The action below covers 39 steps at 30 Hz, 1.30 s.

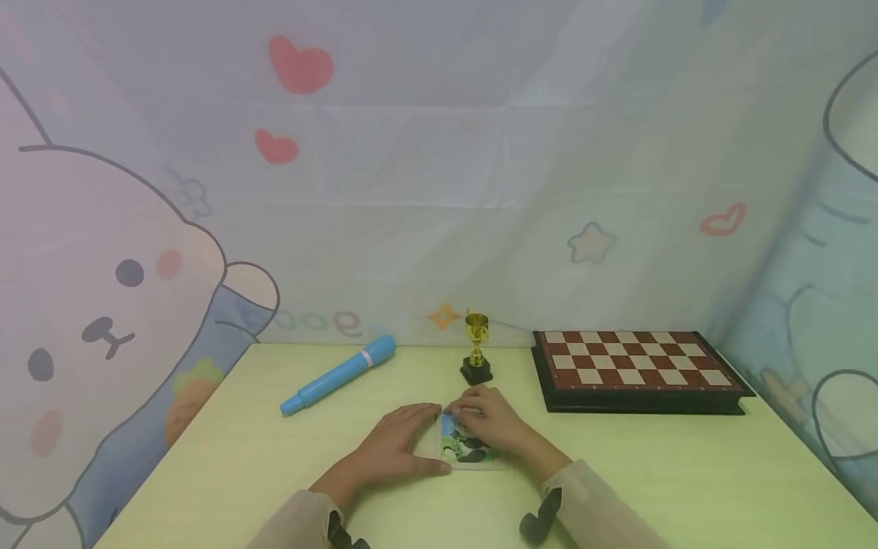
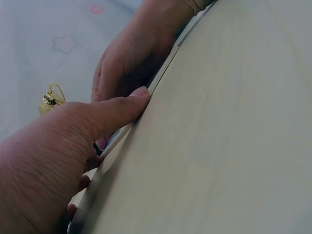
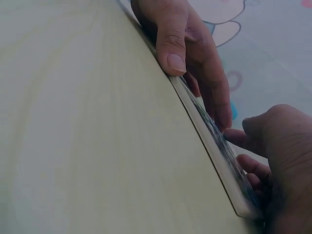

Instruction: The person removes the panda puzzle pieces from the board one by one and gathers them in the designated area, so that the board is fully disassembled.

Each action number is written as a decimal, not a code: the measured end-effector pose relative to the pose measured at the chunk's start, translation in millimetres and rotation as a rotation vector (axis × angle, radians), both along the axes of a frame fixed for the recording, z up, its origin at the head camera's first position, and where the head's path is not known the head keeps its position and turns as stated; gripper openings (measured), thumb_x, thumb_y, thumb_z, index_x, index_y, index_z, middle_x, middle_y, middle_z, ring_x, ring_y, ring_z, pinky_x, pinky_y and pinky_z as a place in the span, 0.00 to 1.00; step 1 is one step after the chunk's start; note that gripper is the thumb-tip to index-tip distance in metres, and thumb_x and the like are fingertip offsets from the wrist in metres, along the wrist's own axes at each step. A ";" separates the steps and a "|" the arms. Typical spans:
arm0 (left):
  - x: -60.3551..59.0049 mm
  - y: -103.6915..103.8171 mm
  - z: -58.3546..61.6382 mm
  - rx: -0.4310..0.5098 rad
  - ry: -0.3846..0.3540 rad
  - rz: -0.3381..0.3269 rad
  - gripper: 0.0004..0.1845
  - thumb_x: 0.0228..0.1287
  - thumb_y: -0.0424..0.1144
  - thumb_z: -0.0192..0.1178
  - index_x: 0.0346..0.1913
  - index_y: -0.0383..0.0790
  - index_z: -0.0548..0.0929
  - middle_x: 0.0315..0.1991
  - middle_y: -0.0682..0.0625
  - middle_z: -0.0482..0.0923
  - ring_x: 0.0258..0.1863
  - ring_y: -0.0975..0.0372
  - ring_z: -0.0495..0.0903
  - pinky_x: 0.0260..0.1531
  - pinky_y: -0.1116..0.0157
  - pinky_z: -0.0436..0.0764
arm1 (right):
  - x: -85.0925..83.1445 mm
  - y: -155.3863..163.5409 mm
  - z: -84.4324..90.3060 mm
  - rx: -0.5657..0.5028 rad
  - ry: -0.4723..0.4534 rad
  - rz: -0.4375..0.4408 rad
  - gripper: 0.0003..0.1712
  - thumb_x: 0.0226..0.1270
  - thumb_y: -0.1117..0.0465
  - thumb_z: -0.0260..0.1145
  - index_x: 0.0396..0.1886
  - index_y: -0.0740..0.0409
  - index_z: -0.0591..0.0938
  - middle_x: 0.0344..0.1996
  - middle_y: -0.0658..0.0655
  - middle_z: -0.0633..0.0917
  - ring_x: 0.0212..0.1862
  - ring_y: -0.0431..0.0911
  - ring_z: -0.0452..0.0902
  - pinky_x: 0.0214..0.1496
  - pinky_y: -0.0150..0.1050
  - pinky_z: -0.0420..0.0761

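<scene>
A small flat picture board with a pale rim and a blue, green and black print lies on the table between both hands. My left hand holds its left side, thumb at the near corner and fingers by the far one. In the left wrist view that thumb presses on the near edge. Over the board's upper part is my right hand, fingers bent, their tips on the printed face. The right wrist view shows its index fingertip at the print; I cannot tell whether it pinches a piece.
Behind the hands stands a small gold trophy cup on a black base. A blue marker-shaped tube lies at the back left. A folding chessboard sits at the back right. The printed cloth hangs along the table's back edge.
</scene>
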<state>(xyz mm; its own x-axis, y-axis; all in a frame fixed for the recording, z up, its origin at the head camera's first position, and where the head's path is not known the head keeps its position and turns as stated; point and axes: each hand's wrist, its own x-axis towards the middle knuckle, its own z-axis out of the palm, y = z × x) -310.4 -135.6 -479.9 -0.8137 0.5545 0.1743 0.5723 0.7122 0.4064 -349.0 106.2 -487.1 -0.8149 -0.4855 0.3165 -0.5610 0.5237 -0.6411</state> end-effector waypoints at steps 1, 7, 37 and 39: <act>0.1 0.0 0.2 0.001 -0.003 -0.001 0.54 0.53 0.76 0.60 0.77 0.47 0.64 0.75 0.52 0.64 0.74 0.52 0.60 0.72 0.43 0.57 | -0.6 0.4 -0.3 -0.006 -0.012 0.005 0.14 0.77 0.53 0.60 0.49 0.51 0.89 0.51 0.52 0.81 0.57 0.53 0.72 0.60 0.57 0.72; 1.3 -0.1 0.0 0.002 -0.005 -0.007 0.53 0.53 0.76 0.61 0.76 0.48 0.64 0.74 0.53 0.64 0.74 0.52 0.61 0.72 0.44 0.58 | -2.1 0.4 -1.0 -0.109 -0.030 0.075 0.11 0.76 0.58 0.61 0.49 0.53 0.87 0.48 0.50 0.86 0.55 0.50 0.78 0.60 0.53 0.76; 10.4 -9.0 0.5 -0.024 0.007 -0.067 0.45 0.56 0.77 0.57 0.76 0.69 0.62 0.74 0.54 0.61 0.74 0.53 0.59 0.69 0.42 0.62 | 20.4 26.6 6.9 -0.200 -0.066 -0.054 0.07 0.72 0.55 0.67 0.46 0.45 0.86 0.43 0.45 0.88 0.43 0.40 0.83 0.48 0.36 0.82; 11.1 -8.7 0.2 -0.038 0.013 -0.072 0.43 0.57 0.77 0.55 0.76 0.70 0.63 0.75 0.54 0.60 0.74 0.53 0.58 0.69 0.42 0.61 | 22.1 22.4 4.6 -0.165 -0.047 -0.036 0.05 0.73 0.55 0.66 0.45 0.44 0.84 0.41 0.43 0.88 0.44 0.39 0.84 0.50 0.37 0.83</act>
<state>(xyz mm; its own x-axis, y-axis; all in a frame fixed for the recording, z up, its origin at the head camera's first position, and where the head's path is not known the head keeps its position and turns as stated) -299.3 -144.3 -479.6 -0.7694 0.6178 0.1625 0.6276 0.6837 0.3724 -326.9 128.6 -482.4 -0.8467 -0.4003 0.3506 -0.5112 0.4287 -0.7449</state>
